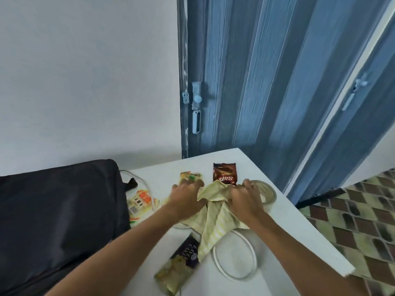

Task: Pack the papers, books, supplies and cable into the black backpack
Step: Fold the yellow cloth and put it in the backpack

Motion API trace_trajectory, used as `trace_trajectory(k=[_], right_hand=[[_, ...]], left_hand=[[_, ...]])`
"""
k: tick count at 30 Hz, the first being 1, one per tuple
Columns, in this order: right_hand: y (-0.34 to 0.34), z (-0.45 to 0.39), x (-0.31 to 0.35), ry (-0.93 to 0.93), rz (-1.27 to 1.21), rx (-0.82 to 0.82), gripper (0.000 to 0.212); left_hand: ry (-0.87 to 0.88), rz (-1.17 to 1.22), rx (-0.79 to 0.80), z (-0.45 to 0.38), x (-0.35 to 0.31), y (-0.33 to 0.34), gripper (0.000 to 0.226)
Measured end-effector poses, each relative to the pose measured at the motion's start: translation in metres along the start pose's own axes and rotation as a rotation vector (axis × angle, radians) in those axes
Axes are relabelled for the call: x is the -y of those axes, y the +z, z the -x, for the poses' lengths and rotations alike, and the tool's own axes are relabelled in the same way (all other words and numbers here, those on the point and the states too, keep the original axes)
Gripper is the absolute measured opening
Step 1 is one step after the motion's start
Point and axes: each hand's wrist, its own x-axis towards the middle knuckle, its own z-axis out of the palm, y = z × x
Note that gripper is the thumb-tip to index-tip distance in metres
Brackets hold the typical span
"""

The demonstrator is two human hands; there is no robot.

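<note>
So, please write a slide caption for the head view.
Both hands, left and right, gather a yellow-green cloth on the white table beside the black backpack.

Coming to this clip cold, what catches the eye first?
Two hands meet at the middle of the white table: the left hand and right hand both bunch a pale yellow cloth. A black backpack fills the left side, and a white cable loops near the front edge.
</note>
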Motion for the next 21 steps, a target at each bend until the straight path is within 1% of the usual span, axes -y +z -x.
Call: trace_trajectory(k=[2, 4, 5, 6, 7, 8, 9, 11, 12, 13, 15, 16, 18, 20, 21], right_hand=[[0.002, -0.004, 0.0, -0.006, -0.009, -0.009, 0.013], [-0.002, -0.012, -0.001, 0.005, -0.106, -0.089, 0.008], [-0.009, -0.017, -0.001, 0.043, -0.223, -0.113, 0.011], [-0.02, -0.023, -0.001, 0.075, -0.402, -0.139, 0.014], [-0.034, -0.031, 0.001, 0.099, -0.629, -0.147, 0.014], [-0.051, -0.039, 0.003, 0.1, -0.837, -0.164, 0.015], [-0.069, -0.046, 0.005, 0.084, -0.996, -0.181, 0.017], [-0.109, -0.057, 0.011, 0.018, -1.195, -0.157, 0.022], [-0.129, -0.06, 0.014, -0.037, -1.248, -0.149, 0.024], [-0.148, -0.061, 0.018, -0.107, -1.279, -0.156, 0.025], [-0.178, -0.06, 0.027, -0.264, -1.315, -0.156, 0.028], [-0.189, -0.057, 0.033, -0.345, -1.312, -0.131, 0.028], [-0.203, -0.049, 0.045, -0.472, -1.253, -0.058, 0.028], [-0.209, -0.041, 0.058, -0.559, -1.183, -0.011, 0.026], [-0.212, -0.037, 0.063, -0.598, -1.161, 0.015, 0.024]], left_hand=[[-0.025, -0.03, -0.036, -0.008, -0.008, 0.007, 0.049], [-0.025, 0.025, -0.09, -0.012, -0.009, 0.006, 0.043], [-0.012, 0.102, -0.125, -0.013, -0.008, 0.003, 0.036], [0.008, 0.205, -0.17, -0.014, -0.008, -0.002, 0.026], [-0.001, 0.31, -0.189, -0.014, -0.009, -0.01, 0.013], [-0.025, 0.404, -0.213, -0.015, -0.01, -0.018, 0.008], [-0.064, 0.479, -0.24, -0.016, -0.012, -0.027, 0.013], [-0.125, 0.595, -0.302, -0.018, -0.017, -0.049, 0.015], [-0.163, 0.671, -0.313, -0.018, -0.019, -0.061, 0.016], [-0.222, 0.807, -0.285, -0.017, -0.021, -0.075, 0.016], [-0.339, 1.177, -0.11, -0.013, -0.025, -0.103, 0.023], [-0.351, 1.335, -0.022, -0.011, -0.026, -0.117, 0.031], [-0.283, 1.605, 0.063, -0.01, -0.024, -0.139, 0.038], [-0.173, 1.843, 0.1, -0.008, -0.019, -0.158, 0.041], [-0.137, 1.918, 0.104, -0.007, -0.017, -0.167, 0.043]])
